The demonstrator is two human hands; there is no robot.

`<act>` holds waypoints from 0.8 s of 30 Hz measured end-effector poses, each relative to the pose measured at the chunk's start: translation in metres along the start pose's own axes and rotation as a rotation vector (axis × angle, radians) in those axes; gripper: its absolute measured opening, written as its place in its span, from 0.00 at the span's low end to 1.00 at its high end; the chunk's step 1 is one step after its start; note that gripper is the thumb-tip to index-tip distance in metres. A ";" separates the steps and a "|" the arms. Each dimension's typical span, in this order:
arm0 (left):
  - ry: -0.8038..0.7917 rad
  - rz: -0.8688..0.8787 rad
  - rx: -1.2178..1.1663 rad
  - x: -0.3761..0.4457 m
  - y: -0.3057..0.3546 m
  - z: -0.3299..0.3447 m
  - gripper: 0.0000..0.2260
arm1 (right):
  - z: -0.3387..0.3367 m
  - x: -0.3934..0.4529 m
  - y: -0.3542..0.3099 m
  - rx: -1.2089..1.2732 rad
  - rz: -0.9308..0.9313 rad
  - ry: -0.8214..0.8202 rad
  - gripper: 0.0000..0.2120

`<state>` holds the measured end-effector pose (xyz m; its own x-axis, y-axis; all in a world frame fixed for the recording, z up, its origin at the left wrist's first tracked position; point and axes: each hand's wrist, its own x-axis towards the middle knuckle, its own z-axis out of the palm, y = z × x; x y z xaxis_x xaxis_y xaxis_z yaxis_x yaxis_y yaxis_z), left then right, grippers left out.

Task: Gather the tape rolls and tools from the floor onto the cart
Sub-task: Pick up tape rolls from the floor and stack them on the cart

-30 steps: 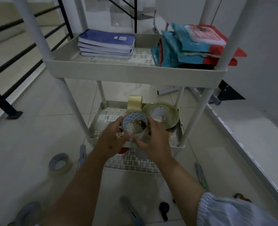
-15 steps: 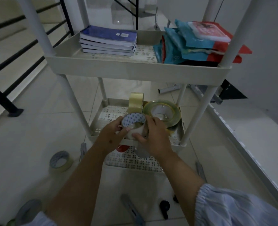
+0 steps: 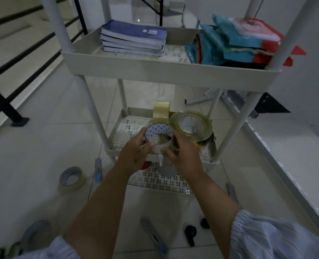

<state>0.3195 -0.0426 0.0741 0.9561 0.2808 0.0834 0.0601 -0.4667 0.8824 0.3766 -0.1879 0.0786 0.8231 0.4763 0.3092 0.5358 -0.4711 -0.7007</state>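
At the front edge of the cart's middle shelf, both hands hold a white tape roll with blue-printed side face. Left hand grips its left wall, thumb on the outer face; right hand grips the right side, fingers curled around the rim. Roll sits just above or on the shelf lip, can't tell if it's bearing weight yet.

Risks, as I read it:
- Roll is at the very lip. Release here and it can tip off the front, down to the perforated bottom shelf or the floor.
- Tight neighbours: a large clear-yellowish tape roll leans tilted just right of it, and a pale beige tape roll standing on edge is right behind. Pushing the held roll in could knock the upright one rolling, or slide the leaning one.
- Right hand looks close to touching the leaning roll; pulling out may drag it.

Still on the floor: white tape roll with blue print on the left, grey-blue utility knife beside the cart leg, another blue utility knife near the person, small black tool, a grey roll at bottom left. Easy to step on.

Top shelf carries a stack of blue books and blue-red packets, not involved.
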 end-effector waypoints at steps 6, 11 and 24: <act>-0.045 0.032 0.125 -0.001 -0.005 0.000 0.23 | 0.004 0.002 0.006 -0.171 0.013 -0.108 0.25; -0.017 0.033 0.248 0.000 -0.005 0.005 0.23 | 0.003 0.000 0.007 -0.357 0.003 -0.104 0.24; 0.302 -0.044 0.275 -0.068 -0.003 0.053 0.27 | -0.019 -0.066 0.021 -0.156 -0.099 0.031 0.20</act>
<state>0.2696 -0.1046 0.0409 0.8264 0.5198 0.2166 0.2124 -0.6439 0.7350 0.3372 -0.2430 0.0561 0.7688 0.5045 0.3930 0.6355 -0.5334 -0.5582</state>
